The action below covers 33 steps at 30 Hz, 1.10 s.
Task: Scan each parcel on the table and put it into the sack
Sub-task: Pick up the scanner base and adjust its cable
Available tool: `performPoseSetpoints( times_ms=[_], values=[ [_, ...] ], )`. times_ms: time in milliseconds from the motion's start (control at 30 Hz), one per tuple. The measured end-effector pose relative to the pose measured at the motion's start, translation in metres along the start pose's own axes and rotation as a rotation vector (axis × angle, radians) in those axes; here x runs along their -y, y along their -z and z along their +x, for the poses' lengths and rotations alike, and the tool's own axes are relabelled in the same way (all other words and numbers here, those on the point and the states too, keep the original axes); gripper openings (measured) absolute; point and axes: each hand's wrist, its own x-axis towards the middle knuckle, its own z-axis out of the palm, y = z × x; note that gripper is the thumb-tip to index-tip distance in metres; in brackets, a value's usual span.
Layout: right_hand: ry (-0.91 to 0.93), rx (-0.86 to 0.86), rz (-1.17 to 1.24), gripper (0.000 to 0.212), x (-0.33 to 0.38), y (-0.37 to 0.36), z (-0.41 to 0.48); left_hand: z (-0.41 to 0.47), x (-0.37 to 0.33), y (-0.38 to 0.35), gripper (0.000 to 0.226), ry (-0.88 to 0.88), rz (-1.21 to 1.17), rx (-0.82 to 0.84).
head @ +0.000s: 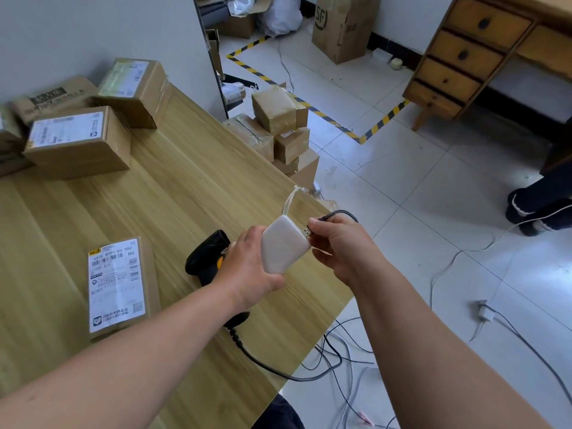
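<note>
Bare left forearm (123,351), bare right forearm (418,335), both uncovered to the frame edge, dark navy trousers (278,413) below.

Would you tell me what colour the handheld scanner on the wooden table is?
The handheld barcode scanner is black with a yellow patch; head view.

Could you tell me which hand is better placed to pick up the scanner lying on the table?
Probably the left hand: it is directly above the scanner, though it holds the white power bank. The right hand pinches the USB plug farther toward the table edge.
</note>
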Motion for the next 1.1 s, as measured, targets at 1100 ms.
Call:
performPoseSetpoints(
  times_ms=[1100],
  values=[
    [0.119, -0.295, -0.614, 0.042, -0.027, -0.046, 0.003, 0.002, 0.017, 0.024, 0.082, -0.05, 0.286, -0.037]
  ],
)
